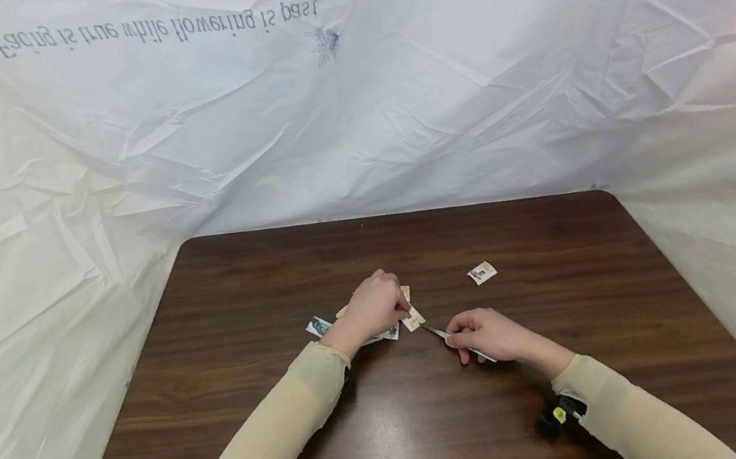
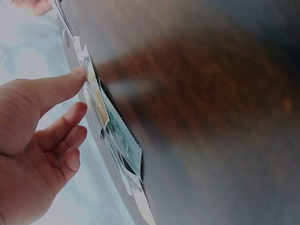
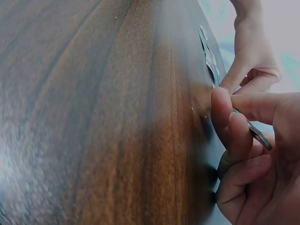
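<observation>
"What's the biggest thing from where you're standing?"

"The white sheet [image 1: 395,122] hung behind and down both sides, creased all over, with its printed lettering flipped. Then the bench [image 1: 386,449], dark wood grain with rounded far corners."

"And the person?"

"Two arms reaching in from the near edge, in a pale left sleeve [image 1: 276,426] and a pale right sleeve [image 1: 638,411]. There's a black wrist piece [image 1: 560,413] with a yellow spot at the right cuff."

"What are the hands doing?"

"The left hand [image 1: 374,304] has thumb and forefinger together, pinching a small pale stamp [image 1: 413,322] near the middle of the bench; its other fingers curl loosely behind. The right hand [image 1: 494,332], just beside it, has its fingers clamped on slim tweezers [image 1: 436,332]."

"Are the tweezers gripping that stamp?"

"Their tip is right at its near corner, but I can't tell whether they've closed on it."

"Anything smaller lying around?"

"More stamps. A loose overlapping group [image 1: 391,332] lies under and beside the left hand, with a bluish stamp [image 1: 317,327] poking out on the left by the wrist. Well apart from those, farther back and to the right, a lone stamp [image 1: 482,273] lies slightly askew."
</observation>
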The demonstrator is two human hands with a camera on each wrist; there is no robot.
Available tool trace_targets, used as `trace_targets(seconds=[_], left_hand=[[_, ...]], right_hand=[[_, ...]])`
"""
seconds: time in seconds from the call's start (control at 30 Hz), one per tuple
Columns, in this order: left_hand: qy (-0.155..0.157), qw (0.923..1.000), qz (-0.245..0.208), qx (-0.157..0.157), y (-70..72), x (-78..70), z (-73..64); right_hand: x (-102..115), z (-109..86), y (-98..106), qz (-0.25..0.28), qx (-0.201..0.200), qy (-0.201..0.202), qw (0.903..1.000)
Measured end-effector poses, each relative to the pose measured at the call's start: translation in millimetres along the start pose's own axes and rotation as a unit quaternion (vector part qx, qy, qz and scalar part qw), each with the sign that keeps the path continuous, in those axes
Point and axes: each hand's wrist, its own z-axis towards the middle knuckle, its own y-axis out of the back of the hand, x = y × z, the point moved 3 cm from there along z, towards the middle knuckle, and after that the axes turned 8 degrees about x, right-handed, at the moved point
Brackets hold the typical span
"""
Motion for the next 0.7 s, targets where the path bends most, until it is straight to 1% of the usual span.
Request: trace_targets(seconds=[0.13,0.23,0.47,0.7], left_hand=[[0.0,1.0,-0.002,0.002,-1.1,0.2,0.7],[-0.005,0.9999,-0.014,0.0,-0.9,0.6,0.4],[-0.015,0.9988,-0.042,-0.018,5.0,-1.3,-0.3],[-0.013,0.9976,-0.059,-0.033,10.3,-4.2,0.2]], right_hand=[[1,-0.4,1,-0.002,0.0,0.001,1.0],[0,-0.6,1,0.001,-0.001,0.004,1.0],[-3,-2.4,5,0.005,-0.004,0.002,1.0],[-8,-6.8,13,0.004,-0.01,0.001,0.9999]])
